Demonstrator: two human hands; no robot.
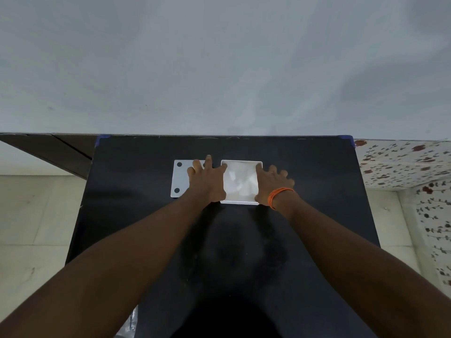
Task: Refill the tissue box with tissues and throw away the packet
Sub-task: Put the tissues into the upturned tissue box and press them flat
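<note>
Tissues (240, 182) sit inside the open white tissue box (241, 203), which rests toward the far middle of the black table (305, 215). Our left hand (207, 182) is spread wide, fingers splayed, its thumb side against the box's left wall while the fingers reach over the flat white lid (179, 179) lying just beside the box, underside up with dark round pads at its corners. Our right hand (273, 185), an orange band (280, 195) at its wrist, is likewise open and splayed, pressed along the box's right wall; neither hand grips anything.

We judge the stack is being settled. To do it well, we steady the box from both sides, press the tissues level below the rim, and check no corner rides up, so the lid can seat squarely. Something shiny shows at the table's near left edge (130, 320); it may be the packet, but we cannot tell.
</note>
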